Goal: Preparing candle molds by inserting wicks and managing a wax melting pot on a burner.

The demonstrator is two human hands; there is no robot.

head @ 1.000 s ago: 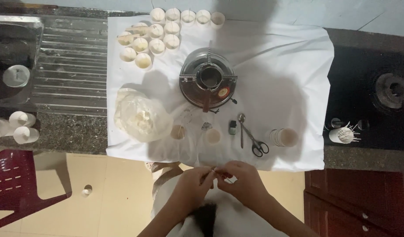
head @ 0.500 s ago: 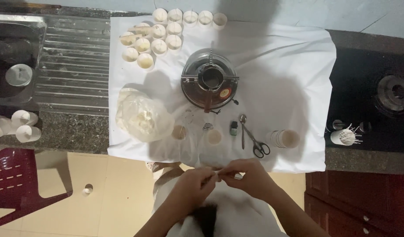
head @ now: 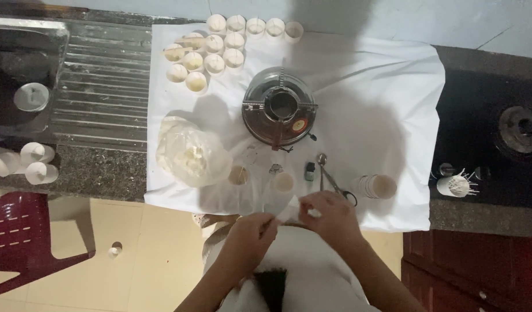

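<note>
My left hand (head: 251, 231) and my right hand (head: 330, 215) meet just off the counter's front edge, over my lap. Both pinch a small white piece (head: 289, 212) held between their fingertips; it is too small to tell what it is. Just beyond the hands on the white cloth (head: 370, 86) stand two small cups (head: 283, 182) (head: 237, 175), with a small dark bottle (head: 310, 170), a spoon (head: 321, 162) and scissors (head: 342, 190) partly hidden by my right hand.
A round metal pot on a burner (head: 280, 112) sits mid-cloth. A plastic bag of white flakes (head: 191, 156) lies to its left. Several filled cups (head: 211, 49) line the back. A lying cup stack (head: 378, 186), a cup of wicks (head: 453, 185), a hob (head: 520, 127), a sink (head: 23, 75) and a red chair (head: 17, 237) surround it.
Both hands have moved up and slightly right, toward the counter's edge, still working the small white piece. My right hand now covers part of the scissors.
</note>
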